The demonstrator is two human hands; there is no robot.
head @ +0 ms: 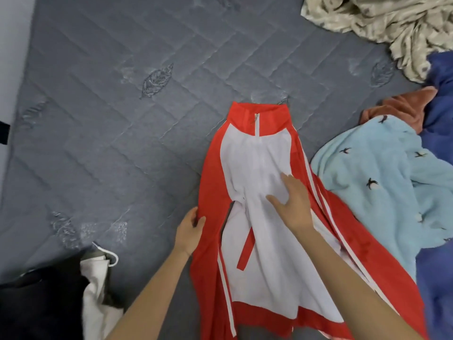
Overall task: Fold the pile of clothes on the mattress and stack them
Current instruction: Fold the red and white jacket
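Grey mattress [122,119] with a red-and-white jacket [257,241] laid flat, mid-fold
The right hand [293,202] presses the white front with straight, spread fingers [289,182], likely to pin it; just left of them the left hand [190,228] pinches the red side edge, seemingly ready to fold it inward

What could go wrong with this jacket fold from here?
1. The left hand grips the jacket edge at one spot; folding it over may bunch the slack fabric.
2. The right hand pins only the mid-front, so the collar end could shift.
3. One sleeve lies against the bird-print garment and might drag it along.
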